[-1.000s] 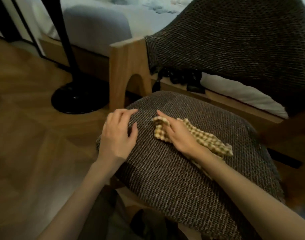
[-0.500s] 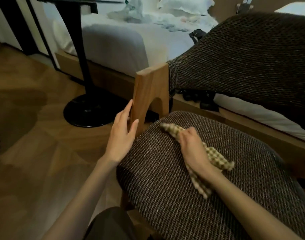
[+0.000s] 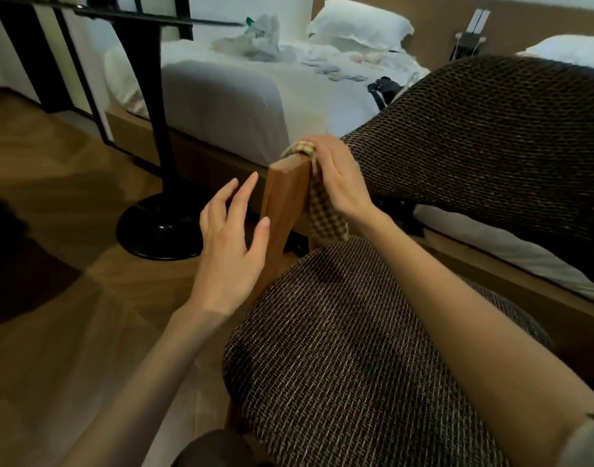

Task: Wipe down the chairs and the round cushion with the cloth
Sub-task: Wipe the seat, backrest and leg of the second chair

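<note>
The wooden chair arm (image 3: 282,200) stands between the two hands, its long axis running from the top corner under the right fingertips down and back toward the person, to the edge of the woven seat (image 3: 339,348). The right hand (image 3: 337,178) is the nearer one to the work. Its fingers curl over the top end of the arm with the checked cloth (image 3: 324,214) bunched beneath them. The rest of the cloth hangs under the palm along the arm's right face, nearly to the seat.

The left hand (image 3: 228,244) is just to the left of the arm, fingers straight and slightly spread, holding nothing. Its thumb tip lies at the arm's left face, though whether it touches cannot be told.

The likely next stroke is the right hand drawing the cloth down the arm's length. The left hand is well placed to steady the wood from the other side.
</note>
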